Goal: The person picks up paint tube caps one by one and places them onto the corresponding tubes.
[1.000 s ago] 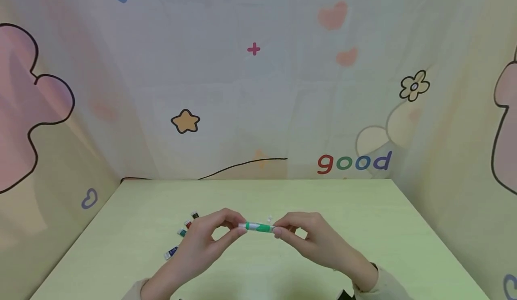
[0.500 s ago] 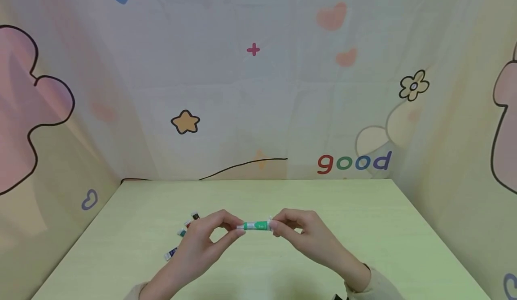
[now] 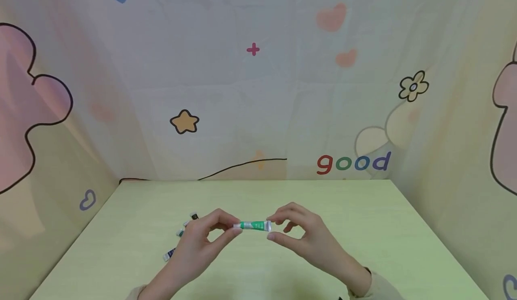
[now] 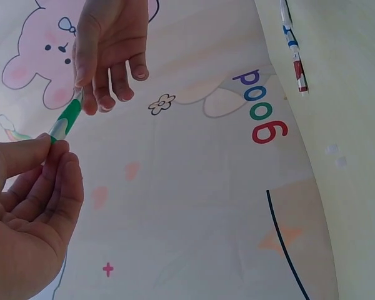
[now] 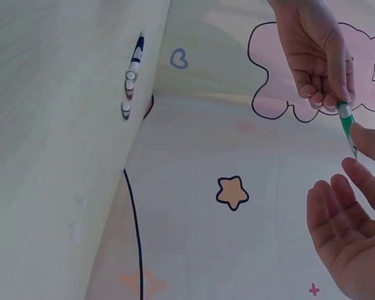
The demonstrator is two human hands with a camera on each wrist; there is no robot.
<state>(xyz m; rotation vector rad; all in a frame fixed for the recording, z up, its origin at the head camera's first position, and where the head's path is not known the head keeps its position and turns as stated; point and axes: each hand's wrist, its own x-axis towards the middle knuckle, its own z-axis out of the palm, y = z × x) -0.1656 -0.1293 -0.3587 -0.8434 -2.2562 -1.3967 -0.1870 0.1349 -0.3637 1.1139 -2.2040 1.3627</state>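
Observation:
My left hand (image 3: 202, 241) pinches the left, white-capped end of a small paint tube (image 3: 252, 225) with a green and silver label. The tube is held roughly level above the table. At its flat silver end, my right hand (image 3: 311, 232) has its thumb and fingers spread apart, fingertips right by the crimp. From the left wrist view, the tube (image 4: 65, 122) slants up from my left hand (image 4: 34, 206) toward my right hand (image 4: 112, 50). The right wrist view has my left hand (image 5: 315, 56) gripping it from above, with my right hand (image 5: 350, 237) below.
On the table (image 3: 343, 201), several paint tubes (image 3: 168, 254) lie beside my left forearm, partly hidden. More slim tubes (image 4: 300, 75) lie on the table in the left wrist view, near small white bits (image 4: 333, 149). A printed cloth (image 3: 226, 80) rises behind the table.
My right hand has let go of the tube's flat end, its thumb and fingers parting. The tube and my left hand have shifted slightly left.

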